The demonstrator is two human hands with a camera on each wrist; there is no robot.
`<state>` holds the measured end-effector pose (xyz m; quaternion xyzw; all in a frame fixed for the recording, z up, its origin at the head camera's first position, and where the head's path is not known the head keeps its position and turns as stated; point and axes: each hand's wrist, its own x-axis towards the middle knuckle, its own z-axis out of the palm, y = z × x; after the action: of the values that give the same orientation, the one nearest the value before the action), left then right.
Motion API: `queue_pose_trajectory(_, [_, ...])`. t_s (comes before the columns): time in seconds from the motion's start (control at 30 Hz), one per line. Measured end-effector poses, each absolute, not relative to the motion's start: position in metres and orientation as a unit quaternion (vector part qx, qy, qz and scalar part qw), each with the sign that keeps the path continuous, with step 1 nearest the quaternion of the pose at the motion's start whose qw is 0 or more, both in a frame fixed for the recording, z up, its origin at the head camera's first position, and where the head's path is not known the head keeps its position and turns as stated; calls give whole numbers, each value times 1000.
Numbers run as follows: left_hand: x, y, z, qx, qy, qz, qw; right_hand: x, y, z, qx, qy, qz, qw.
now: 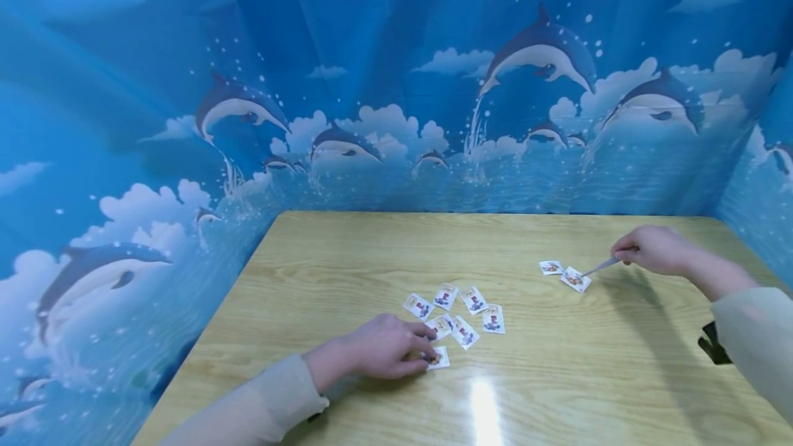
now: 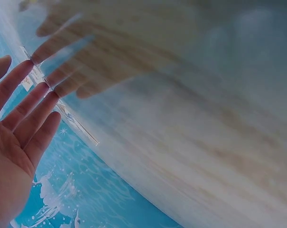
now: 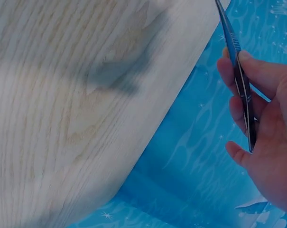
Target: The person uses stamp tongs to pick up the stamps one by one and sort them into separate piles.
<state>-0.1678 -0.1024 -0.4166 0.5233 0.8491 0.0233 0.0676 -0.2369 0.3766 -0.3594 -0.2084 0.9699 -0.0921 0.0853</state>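
My right hand [image 1: 655, 249] pinches a pair of metal tweezers [image 3: 241, 80] between thumb and fingers. In the head view the tip of the tweezers reaches the upper right part of a small white printed card [image 1: 575, 280]. A second such card [image 1: 550, 268] lies just left of it, corners close together. Farther left, my left hand [image 1: 385, 347] rests palm down, its fingers extended onto a group of similar cards. Its fingertips partly cover the nearest card [image 1: 439, 358] and touch the edge of another card [image 1: 441, 327].
Several more cards lie loosely spread beyond the left fingertips, among them one at the right [image 1: 493, 319] and one at the far left [image 1: 418, 306]. The wood-grain table [image 1: 347, 246] meets a blue dolphin-print curtain [image 1: 396, 177] at its back and left edges.
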Motion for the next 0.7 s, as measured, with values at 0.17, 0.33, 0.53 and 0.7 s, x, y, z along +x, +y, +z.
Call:
queue_pose_trajectory(0.17, [-167, -103, -416, 523, 849, 25, 68, -239, 373, -363, -214, 972, -64, 77])
queue_pose_trajectory(0.33, [-167, -103, -416, 525, 848, 25, 64, -240, 371, -366, -225, 973, -37, 40])
queue_pose_trajectory(0.53, [-168, -103, -417, 525, 849, 21, 61, -241, 370, -371, -217, 975, -39, 34])
queue_pose_trajectory(0.7, [-168, -103, -417, 524, 849, 22, 61, -242, 371, -375, -200, 978, -44, 41])
